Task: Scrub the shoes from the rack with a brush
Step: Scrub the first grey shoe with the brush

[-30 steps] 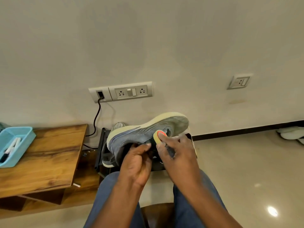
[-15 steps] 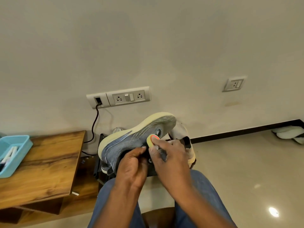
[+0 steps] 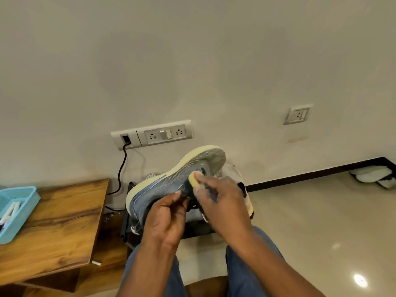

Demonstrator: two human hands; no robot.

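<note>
A grey-blue running shoe (image 3: 167, 183) with a cream sole is held up on its side in front of the wall, sole toward the wall. My left hand (image 3: 166, 215) grips the shoe's upper from below, fingers curled into its opening. My right hand (image 3: 220, 200) grips a small brush (image 3: 192, 179) with a yellow head and an orange tip, pressed against the shoe's side near the heel. Behind the hands stands a low black shoe rack (image 3: 126, 211) with another pale shoe (image 3: 246, 200) partly hidden.
A wooden table (image 3: 57, 224) stands at the left with a light blue tray (image 3: 19, 206) holding markers. A black cable (image 3: 120, 172) hangs from the wall sockets (image 3: 154, 133). White slippers (image 3: 372, 174) lie on the glossy floor at far right. My knees are below.
The brush has slid along the shoe's side from the heel end toward the middle. The view has shifted slightly; the shoe stays in my left hand.
</note>
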